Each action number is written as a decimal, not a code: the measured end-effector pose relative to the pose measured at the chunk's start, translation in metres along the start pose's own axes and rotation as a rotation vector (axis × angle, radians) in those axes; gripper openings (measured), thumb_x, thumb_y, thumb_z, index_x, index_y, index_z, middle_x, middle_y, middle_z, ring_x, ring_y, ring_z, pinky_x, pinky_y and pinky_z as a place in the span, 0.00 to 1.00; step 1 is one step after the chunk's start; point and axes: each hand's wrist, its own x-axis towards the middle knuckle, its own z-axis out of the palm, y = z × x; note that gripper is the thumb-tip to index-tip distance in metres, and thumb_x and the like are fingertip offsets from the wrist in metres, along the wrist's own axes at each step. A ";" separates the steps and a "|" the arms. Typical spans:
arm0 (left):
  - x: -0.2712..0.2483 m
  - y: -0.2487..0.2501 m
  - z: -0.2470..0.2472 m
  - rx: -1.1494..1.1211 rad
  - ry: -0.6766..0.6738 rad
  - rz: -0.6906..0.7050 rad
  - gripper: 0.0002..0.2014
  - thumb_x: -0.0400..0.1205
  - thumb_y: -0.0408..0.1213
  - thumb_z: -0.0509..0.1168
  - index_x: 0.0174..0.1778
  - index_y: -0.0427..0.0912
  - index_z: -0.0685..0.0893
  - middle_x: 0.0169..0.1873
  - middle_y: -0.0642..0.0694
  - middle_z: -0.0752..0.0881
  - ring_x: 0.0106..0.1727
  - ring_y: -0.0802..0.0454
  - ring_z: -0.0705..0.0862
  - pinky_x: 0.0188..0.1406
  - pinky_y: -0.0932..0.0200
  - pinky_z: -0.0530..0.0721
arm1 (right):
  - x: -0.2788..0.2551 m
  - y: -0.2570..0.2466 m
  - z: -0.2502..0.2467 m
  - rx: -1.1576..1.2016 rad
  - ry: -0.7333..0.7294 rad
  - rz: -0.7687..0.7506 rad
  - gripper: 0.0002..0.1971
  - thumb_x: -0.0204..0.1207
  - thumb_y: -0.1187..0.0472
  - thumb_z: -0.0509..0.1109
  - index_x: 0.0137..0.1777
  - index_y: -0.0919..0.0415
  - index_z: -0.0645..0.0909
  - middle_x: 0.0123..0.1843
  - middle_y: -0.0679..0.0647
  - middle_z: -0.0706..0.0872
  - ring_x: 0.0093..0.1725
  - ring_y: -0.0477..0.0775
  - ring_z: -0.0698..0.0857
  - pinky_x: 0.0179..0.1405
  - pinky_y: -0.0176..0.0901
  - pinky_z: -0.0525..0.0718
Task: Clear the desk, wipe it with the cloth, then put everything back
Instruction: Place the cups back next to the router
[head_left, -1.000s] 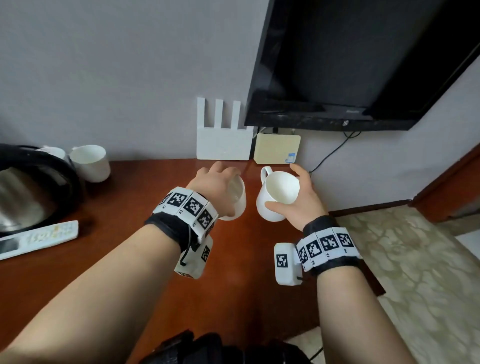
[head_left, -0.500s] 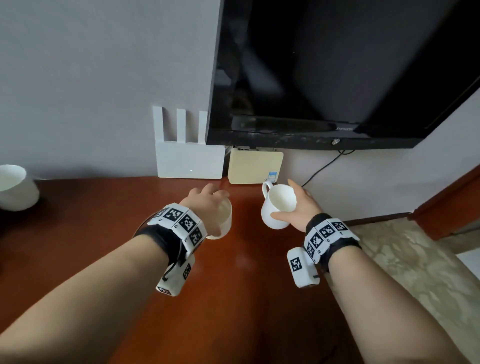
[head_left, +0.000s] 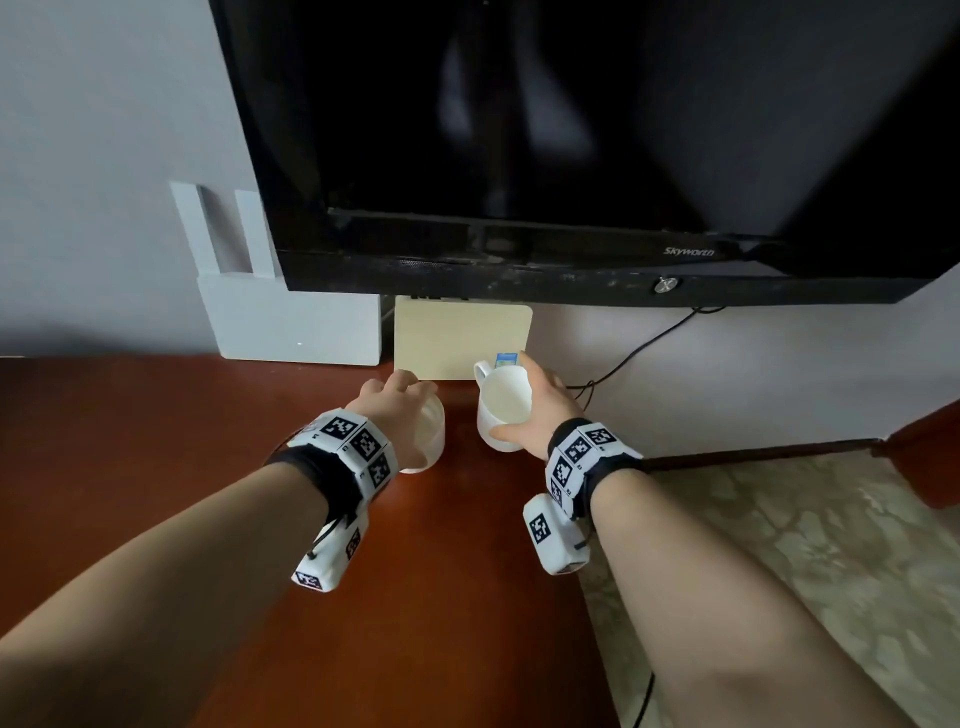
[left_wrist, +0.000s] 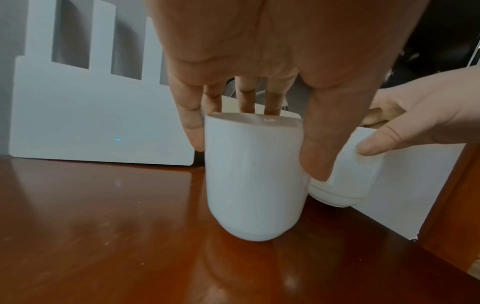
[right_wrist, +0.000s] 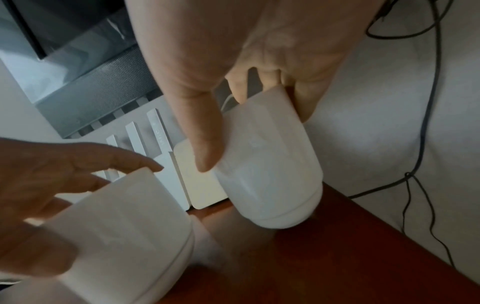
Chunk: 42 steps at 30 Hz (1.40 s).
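Two white cups are at the back of the red-brown desk (head_left: 208, 467). My left hand (head_left: 395, 410) grips the handleless-looking cup (head_left: 434, 431) from above, thumb and fingers round its rim (left_wrist: 254, 181); its base sits at the desk surface. My right hand (head_left: 540, 410) holds the handled mug (head_left: 501, 410) by its side, thumb on the near wall. In the right wrist view that mug (right_wrist: 270, 174) is tilted, its base just at the desk near the right edge. I cannot tell whether it touches. The cups stand close beside each other.
A white router (head_left: 291, 322) and a beige box (head_left: 457, 332) lean on the wall right behind the cups. A black TV (head_left: 571, 156) hangs above them. A black cable (head_left: 639, 348) runs down the wall. The desk ends just right of the mug, over patterned floor (head_left: 779, 545).
Both hands have carried their cups forward and down, close to the router and the beige box. My view swung right, so the kettle, remote and other cups have left it.
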 end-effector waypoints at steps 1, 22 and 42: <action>0.005 0.004 0.000 0.010 0.003 -0.001 0.42 0.74 0.41 0.73 0.80 0.54 0.57 0.76 0.53 0.59 0.75 0.45 0.62 0.67 0.46 0.77 | 0.004 0.001 0.000 -0.003 -0.007 -0.007 0.50 0.67 0.51 0.77 0.82 0.45 0.48 0.80 0.51 0.60 0.78 0.55 0.65 0.72 0.52 0.72; 0.051 0.028 -0.001 0.117 -0.007 0.009 0.42 0.76 0.37 0.71 0.82 0.50 0.53 0.79 0.53 0.55 0.77 0.45 0.61 0.69 0.49 0.76 | 0.034 0.004 -0.001 -0.124 -0.094 -0.028 0.48 0.70 0.48 0.75 0.83 0.51 0.47 0.78 0.55 0.59 0.73 0.59 0.69 0.65 0.49 0.75; -0.086 -0.040 -0.046 0.006 0.280 0.051 0.40 0.82 0.49 0.62 0.84 0.53 0.43 0.83 0.49 0.44 0.83 0.46 0.50 0.80 0.47 0.61 | -0.072 -0.105 -0.022 -0.261 0.033 -0.336 0.43 0.77 0.48 0.66 0.83 0.48 0.41 0.84 0.51 0.49 0.83 0.58 0.52 0.78 0.52 0.62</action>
